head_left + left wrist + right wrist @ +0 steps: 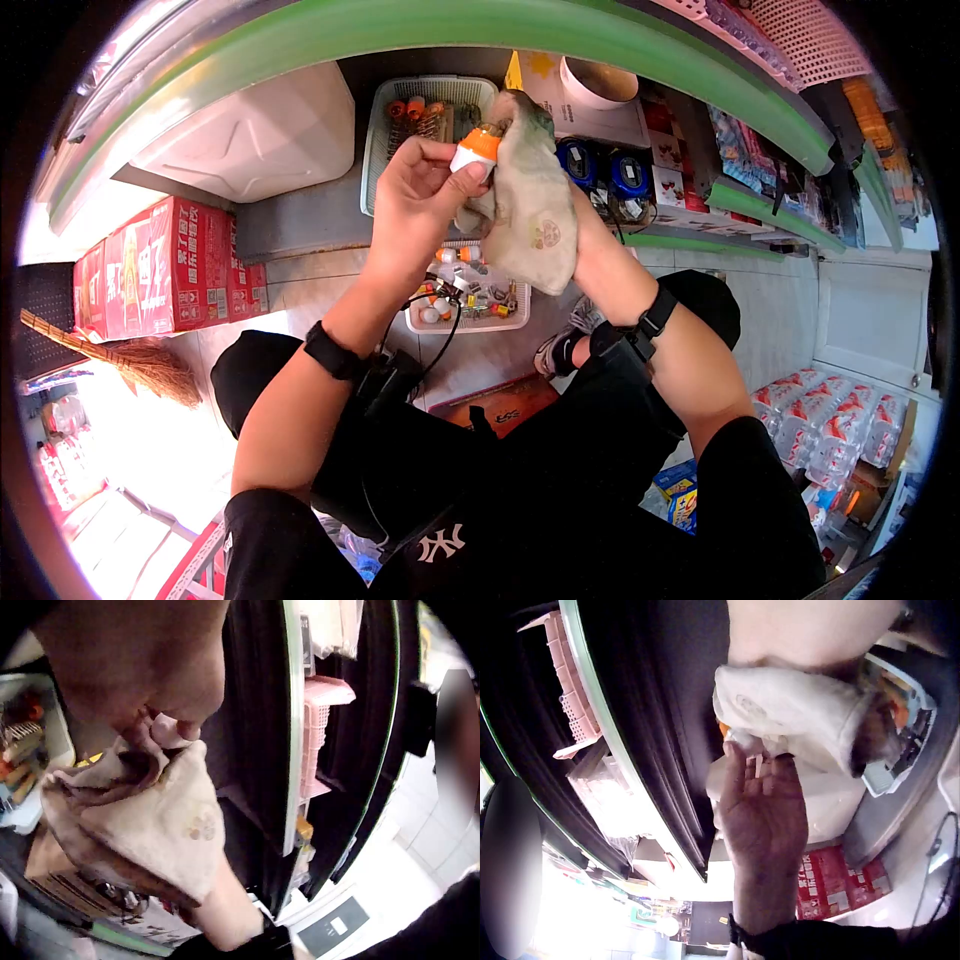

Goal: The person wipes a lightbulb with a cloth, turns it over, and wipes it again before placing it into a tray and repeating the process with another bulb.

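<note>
Between thumb and fingers, my left hand (418,200) pinches a small orange-and-white bulb-shaped item (476,150), orange end up. A pale, stained cloth (535,215) is draped over my right hand, which is mostly hidden under it; the bare part of that hand (590,235) shows beside the cloth. The cloth touches the item's side. In the left wrist view the cloth (172,817) hangs below my left hand (142,675). Seen from the right wrist, my left palm (765,817) faces the camera, fingertips at the item and cloth (787,701).
Behind the hands, a basket (368,150) holds orange-topped items and springs. A second basket (470,325) with more small items stands on the floor. Left are a red carton (165,270) and a broom (150,368); a green shelf edge (440,25) crosses above. Bottled water packs (825,420) stand right.
</note>
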The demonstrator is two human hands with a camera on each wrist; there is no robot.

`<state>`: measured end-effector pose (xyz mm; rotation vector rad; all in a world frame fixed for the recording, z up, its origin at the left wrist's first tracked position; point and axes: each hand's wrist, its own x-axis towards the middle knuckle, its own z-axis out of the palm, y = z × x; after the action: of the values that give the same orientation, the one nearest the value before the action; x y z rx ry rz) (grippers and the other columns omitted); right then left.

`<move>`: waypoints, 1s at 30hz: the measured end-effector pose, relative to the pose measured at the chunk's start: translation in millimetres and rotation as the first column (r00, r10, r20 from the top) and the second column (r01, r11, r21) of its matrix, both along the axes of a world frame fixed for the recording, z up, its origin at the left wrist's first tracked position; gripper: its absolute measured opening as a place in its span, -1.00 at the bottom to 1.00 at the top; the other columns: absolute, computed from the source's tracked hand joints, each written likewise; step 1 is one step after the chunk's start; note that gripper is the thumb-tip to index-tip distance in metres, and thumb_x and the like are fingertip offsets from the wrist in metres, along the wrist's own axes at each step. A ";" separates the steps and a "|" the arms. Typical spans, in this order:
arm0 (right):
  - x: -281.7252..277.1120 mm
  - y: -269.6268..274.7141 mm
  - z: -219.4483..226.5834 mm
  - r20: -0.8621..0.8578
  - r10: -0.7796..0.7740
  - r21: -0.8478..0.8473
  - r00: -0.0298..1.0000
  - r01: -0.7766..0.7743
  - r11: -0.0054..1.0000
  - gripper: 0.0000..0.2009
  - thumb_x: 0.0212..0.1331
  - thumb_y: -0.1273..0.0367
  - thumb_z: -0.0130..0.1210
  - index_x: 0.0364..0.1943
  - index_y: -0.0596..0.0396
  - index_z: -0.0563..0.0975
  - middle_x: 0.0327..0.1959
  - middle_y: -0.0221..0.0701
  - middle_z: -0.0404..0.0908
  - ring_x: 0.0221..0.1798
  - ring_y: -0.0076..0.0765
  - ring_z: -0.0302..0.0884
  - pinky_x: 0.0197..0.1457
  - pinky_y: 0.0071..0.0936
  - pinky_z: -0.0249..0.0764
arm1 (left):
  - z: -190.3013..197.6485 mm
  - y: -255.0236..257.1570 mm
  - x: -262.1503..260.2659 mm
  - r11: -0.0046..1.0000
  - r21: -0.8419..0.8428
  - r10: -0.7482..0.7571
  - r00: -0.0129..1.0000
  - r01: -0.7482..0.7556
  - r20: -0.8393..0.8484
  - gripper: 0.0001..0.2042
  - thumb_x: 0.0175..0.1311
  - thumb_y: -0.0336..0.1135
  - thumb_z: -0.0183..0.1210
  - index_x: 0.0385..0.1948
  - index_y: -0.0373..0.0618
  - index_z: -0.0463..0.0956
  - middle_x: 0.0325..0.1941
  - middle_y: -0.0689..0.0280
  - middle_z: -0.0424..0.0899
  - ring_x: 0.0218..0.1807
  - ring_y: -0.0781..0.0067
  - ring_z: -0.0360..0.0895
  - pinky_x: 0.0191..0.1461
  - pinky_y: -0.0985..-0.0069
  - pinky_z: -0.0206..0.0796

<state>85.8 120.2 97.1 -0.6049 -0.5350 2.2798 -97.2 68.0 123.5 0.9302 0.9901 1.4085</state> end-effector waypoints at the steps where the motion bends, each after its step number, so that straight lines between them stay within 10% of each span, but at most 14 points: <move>1: 0.8 2.5 -2.8 0.008 0.008 0.025 1.000 -0.009 1.000 -0.76 0.49 0.24 0.05 0.07 0.04 0.54 -0.07 -0.40 0.68 -0.14 -0.46 0.68 -0.11 -0.46 0.66 | -0.5 0.7 -2.9 0.998 -0.029 -0.052 0.996 0.054 0.078 -0.78 0.41 -0.42 0.27 -0.07 -0.29 0.44 -0.08 0.18 0.70 -0.07 0.45 0.68 0.07 0.50 0.51; 7: 4.9 4.4 -8.1 0.170 -0.047 0.162 0.984 0.020 0.987 -0.73 0.47 0.22 0.09 0.06 0.09 0.55 -0.06 -0.37 0.68 -0.15 -0.45 0.69 -0.10 -0.48 0.65 | 7.0 -4.2 -7.7 0.945 -0.126 -0.198 0.833 0.303 0.517 -0.76 0.49 -0.33 0.18 0.00 -0.32 0.49 -0.01 0.13 0.69 -0.05 0.33 0.69 0.17 0.42 0.50; 13: -5.2 3.9 -8.1 0.099 0.033 0.125 0.995 -0.046 0.991 -0.72 0.43 0.28 0.14 0.11 0.07 0.55 -0.05 -0.39 0.68 -0.14 -0.48 0.68 -0.12 -0.53 0.64 | 9.9 1.9 -15.8 0.970 -0.175 -0.096 0.931 0.166 0.352 -0.77 0.55 -0.31 0.07 0.05 -0.26 0.40 0.02 0.11 0.65 0.00 0.28 0.66 0.19 0.34 0.50; 18: -8.3 1.5 4.5 0.149 -0.018 0.088 0.989 0.005 0.996 -0.76 0.41 0.35 0.15 0.09 0.08 0.57 -0.10 -0.36 0.72 -0.14 -0.45 0.72 -0.14 -0.54 0.65 | 3.0 -0.5 -4.9 0.992 -0.087 -0.092 0.995 0.096 0.044 -0.59 0.32 -0.41 0.37 0.07 -0.24 0.35 -0.09 0.20 0.69 -0.07 0.44 0.65 0.07 0.49 0.48; 30: 4.7 0.9 18.8 0.218 0.009 0.084 0.976 -0.028 0.996 -0.79 0.34 0.33 0.21 -0.04 0.12 0.64 -0.24 -0.31 0.77 -0.31 -0.36 0.75 -0.26 -0.43 0.68 | 5.2 -3.8 -14.0 0.945 -0.101 -0.254 0.890 0.312 0.379 -0.80 0.53 -0.32 0.15 -0.01 -0.27 0.49 -0.09 0.21 0.70 -0.15 0.46 0.64 0.09 0.46 0.49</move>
<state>90.5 121.1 115.9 -0.8147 -0.7438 2.2076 -111.1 64.2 128.7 0.6354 0.6461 1.1768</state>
